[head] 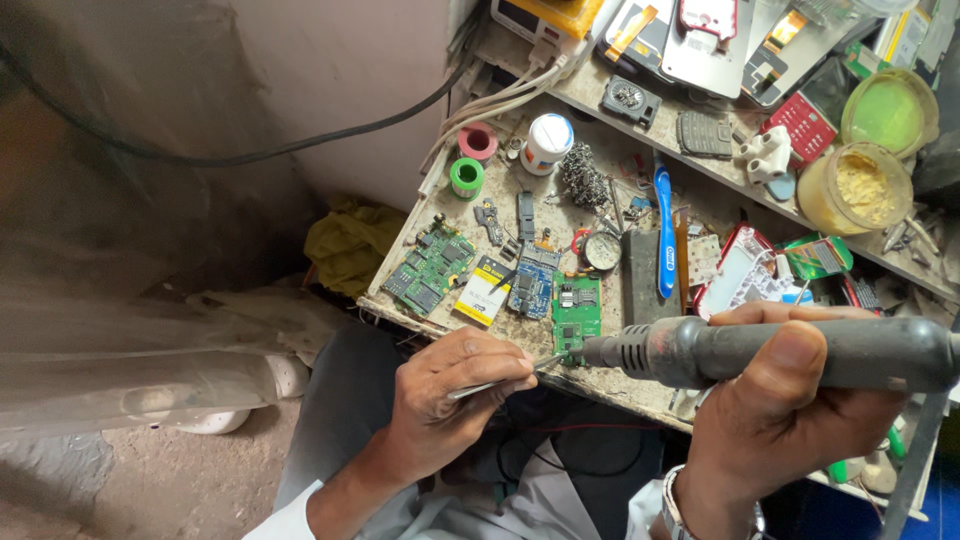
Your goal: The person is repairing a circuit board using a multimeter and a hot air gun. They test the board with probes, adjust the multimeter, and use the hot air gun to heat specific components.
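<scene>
The person sits at a cluttered table [520, 335], both hands raised over its near edge. The left hand [450, 395] pinches a pair of thin metal tweezers [500, 382] between thumb and fingertips, its grip pressed tight on them, the points reaching toward the lower edge of a small green circuit board [577, 312]. The right hand [790, 400] is wrapped around the dark handle of a hot-air tool [760, 352], fingers and thumb closed firmly round it, with the metal nozzle aimed at the same corner of the board.

The green circuit board lies flat near the table's front edge, just beside a blue circuit board [533, 282] and a yellow and white battery [482, 292]; a larger green board [432, 268] sits further left. Behind them lie a blue toothbrush [665, 228], a tangle of wire wool [582, 180], a white tub [548, 142] and two small rolls of tape, one pink [478, 141], one green [466, 177].

By my reading, the work is at the heating stage: the nozzle warms one spot while the tweezers wait at it. Whether the points already touch a part is too small to tell. The next move calls for a steady nozzle held just off the board and a light, exact nip with the tweezers, without nudging neighbouring parts.
</scene>
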